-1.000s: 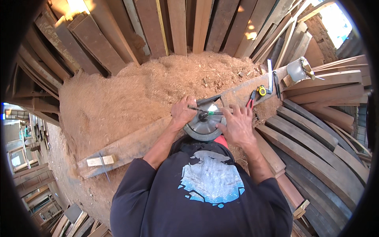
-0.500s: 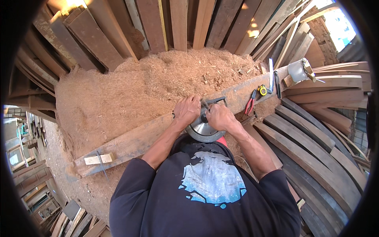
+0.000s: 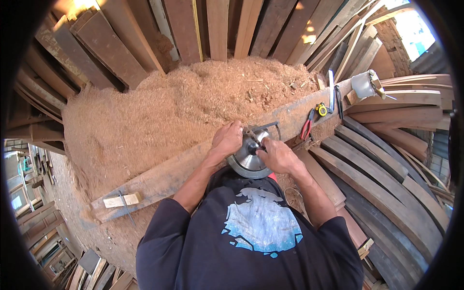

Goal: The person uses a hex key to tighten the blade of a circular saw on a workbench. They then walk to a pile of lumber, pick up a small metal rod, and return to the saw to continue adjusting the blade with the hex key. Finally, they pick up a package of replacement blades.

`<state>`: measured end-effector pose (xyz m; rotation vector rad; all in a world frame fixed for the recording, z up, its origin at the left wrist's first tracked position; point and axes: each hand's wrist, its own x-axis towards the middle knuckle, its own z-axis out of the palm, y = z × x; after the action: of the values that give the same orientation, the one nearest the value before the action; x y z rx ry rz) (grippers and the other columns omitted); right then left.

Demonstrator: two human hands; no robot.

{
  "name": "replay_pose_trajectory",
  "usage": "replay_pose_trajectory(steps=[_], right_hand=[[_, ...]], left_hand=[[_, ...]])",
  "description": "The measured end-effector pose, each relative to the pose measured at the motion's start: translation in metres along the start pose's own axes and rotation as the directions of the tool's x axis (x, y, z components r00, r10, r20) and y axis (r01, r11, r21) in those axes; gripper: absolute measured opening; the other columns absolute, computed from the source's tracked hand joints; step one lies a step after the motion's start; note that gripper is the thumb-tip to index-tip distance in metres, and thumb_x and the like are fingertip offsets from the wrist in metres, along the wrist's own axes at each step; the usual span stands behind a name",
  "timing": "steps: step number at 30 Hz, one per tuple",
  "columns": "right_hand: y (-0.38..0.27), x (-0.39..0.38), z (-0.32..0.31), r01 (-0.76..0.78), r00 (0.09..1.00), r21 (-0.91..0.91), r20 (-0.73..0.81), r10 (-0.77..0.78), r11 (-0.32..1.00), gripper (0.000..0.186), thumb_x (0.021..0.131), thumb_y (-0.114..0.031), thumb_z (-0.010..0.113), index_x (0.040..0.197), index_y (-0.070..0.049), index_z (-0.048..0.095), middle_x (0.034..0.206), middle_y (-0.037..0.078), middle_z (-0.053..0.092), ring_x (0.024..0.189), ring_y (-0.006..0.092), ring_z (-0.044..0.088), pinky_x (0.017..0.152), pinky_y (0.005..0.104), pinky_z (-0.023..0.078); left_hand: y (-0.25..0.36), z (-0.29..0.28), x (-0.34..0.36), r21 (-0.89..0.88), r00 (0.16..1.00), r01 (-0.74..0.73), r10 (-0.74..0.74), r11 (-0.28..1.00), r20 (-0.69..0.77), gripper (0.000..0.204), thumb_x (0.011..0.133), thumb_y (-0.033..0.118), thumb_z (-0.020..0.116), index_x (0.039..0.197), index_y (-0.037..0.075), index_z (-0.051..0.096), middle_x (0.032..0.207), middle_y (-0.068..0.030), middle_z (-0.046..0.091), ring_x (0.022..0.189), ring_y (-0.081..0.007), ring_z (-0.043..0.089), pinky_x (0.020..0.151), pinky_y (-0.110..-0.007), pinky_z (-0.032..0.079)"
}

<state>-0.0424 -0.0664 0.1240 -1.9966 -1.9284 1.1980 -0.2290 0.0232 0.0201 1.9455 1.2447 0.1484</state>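
Observation:
A round grey circular saw blade (image 3: 247, 163) on a power tool rests against the long wooden beam (image 3: 164, 176) in front of me. My left hand (image 3: 227, 139) grips the top left of the tool by the blade's hub. Fingers of my right hand (image 3: 276, 155) pinch a small part at the centre of the blade. The tool's body is mostly hidden under my hands and chest.
A big heap of sawdust (image 3: 159, 111) lies beyond the beam. Planks lean all around. Red-handled pliers (image 3: 306, 126), a yellow tape measure (image 3: 322, 109) and a white container (image 3: 363, 85) sit on the beam's right end. A small wood block (image 3: 122, 200) lies at its left end.
My right hand moved left from the blade's right rim onto its centre. My left hand shifted slightly along the tool's top. The beam and tools stayed put.

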Motion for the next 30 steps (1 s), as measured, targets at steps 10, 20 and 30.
replay_pose_trajectory(steps=[10,20,30], right_hand=[[-0.026,-0.019,-0.013,-0.061,0.993,-0.031,0.095,0.064,0.998,0.029,0.096,-0.016,0.059,0.112,0.008,0.059,0.086,0.034,0.067,0.089,0.0522,0.068,0.08,0.0587,0.052],[-0.003,-0.012,-0.033,-0.009,0.97,0.198,0.24,-0.039,0.98,0.039,0.098,-0.014,0.059,0.13,0.007,0.061,0.107,0.033,0.068,0.101,0.0479,0.067,0.087,0.0504,0.054],[0.015,0.05,-0.069,-0.216,0.969,0.26,-0.06,0.239,0.941,0.026,0.098,-0.017,0.06,0.114,0.001,0.07,0.097,0.025,0.071,0.091,0.0434,0.069,0.08,0.0471,0.054]], left_hand=[[-0.048,-0.024,0.051,-0.168,0.973,-0.046,0.082,0.985,0.216,0.026,0.099,0.018,0.057,0.119,0.007,0.069,0.116,-0.0151,0.073,0.106,-0.0305,0.069,0.093,-0.043,0.054],[-0.076,0.004,0.107,-0.406,0.573,0.029,0.318,0.913,0.756,0.042,0.091,0.001,0.055,0.13,0.008,0.07,0.127,-0.0099,0.07,0.113,-0.0213,0.067,0.099,-0.035,0.053],[-0.088,0.037,0.105,-0.614,0.575,-0.052,0.526,0.788,0.627,0.045,0.078,-0.009,0.058,0.118,0.003,0.075,0.149,-0.0129,0.056,0.134,-0.0317,0.056,0.112,-0.043,0.048]])
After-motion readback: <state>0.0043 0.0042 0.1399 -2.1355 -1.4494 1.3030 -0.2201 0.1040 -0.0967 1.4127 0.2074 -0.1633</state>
